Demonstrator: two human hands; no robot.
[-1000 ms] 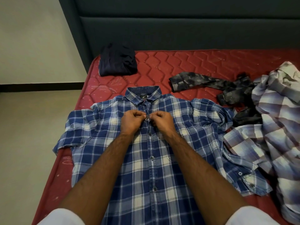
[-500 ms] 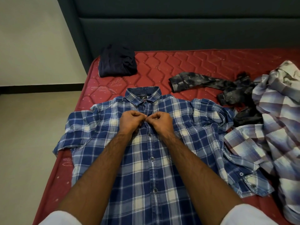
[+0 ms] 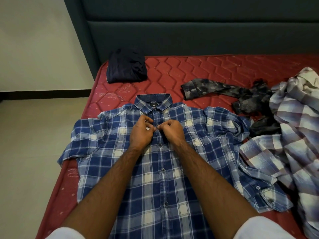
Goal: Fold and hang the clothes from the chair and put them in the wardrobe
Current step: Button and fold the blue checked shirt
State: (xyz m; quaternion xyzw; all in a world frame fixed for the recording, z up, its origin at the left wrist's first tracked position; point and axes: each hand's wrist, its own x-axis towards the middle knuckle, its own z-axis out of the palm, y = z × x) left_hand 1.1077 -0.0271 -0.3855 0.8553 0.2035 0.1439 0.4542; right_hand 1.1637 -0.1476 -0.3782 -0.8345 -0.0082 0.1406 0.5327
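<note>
As my left hand (image 3: 141,133) and right hand (image 3: 170,131) pinch the blue plaid shirt (image 3: 155,178) placket, I'd keep both edges taut to seat the button.

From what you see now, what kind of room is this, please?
Most likely a bedroom. A bare red quilted mattress lies against a dark padded headboard, and shirts are spread on it: a blue plaid shirt that both hands are buttoning, and a folded dark garment.

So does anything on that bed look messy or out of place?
Yes. The blue plaid shirt lies flat, but its sleeve on the right is bunched and twisted. Beside it, a pale plaid shirt and a dark patterned garment lie crumpled, unlike the dark folded garment near the headboard.
</note>
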